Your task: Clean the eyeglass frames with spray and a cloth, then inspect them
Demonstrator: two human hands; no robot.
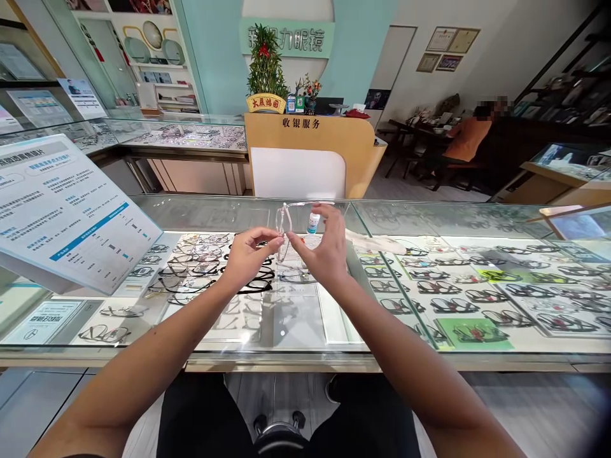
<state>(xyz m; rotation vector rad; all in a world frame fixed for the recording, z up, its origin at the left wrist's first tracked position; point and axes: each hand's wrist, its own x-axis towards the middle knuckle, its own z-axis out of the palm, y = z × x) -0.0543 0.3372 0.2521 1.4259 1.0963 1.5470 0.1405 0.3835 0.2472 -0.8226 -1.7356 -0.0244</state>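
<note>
A pair of clear-framed eyeglasses [284, 219] is held up edge-on above the glass counter, one temple pointing right. My left hand [252, 251] pinches the near rim between thumb and fingers. My right hand [327, 245] has its thumb at the rim and its bent fingers by the temple's end; their exact contact is partly hidden. Just beyond the right fingers stands a small white and blue bottle [313, 222]. Under the hands, another pair of thin-framed glasses [293, 275] is visible near several dark frames [258, 277].
A glass display counter [300, 356] spans the front, with rows of eyeglasses [449, 305] to the right. A printed sign board [71, 210] leans at left. Pale cloth [377, 243] lies right of my hands. Beyond are a wooden cashier desk [358, 146] and a seated person [468, 140].
</note>
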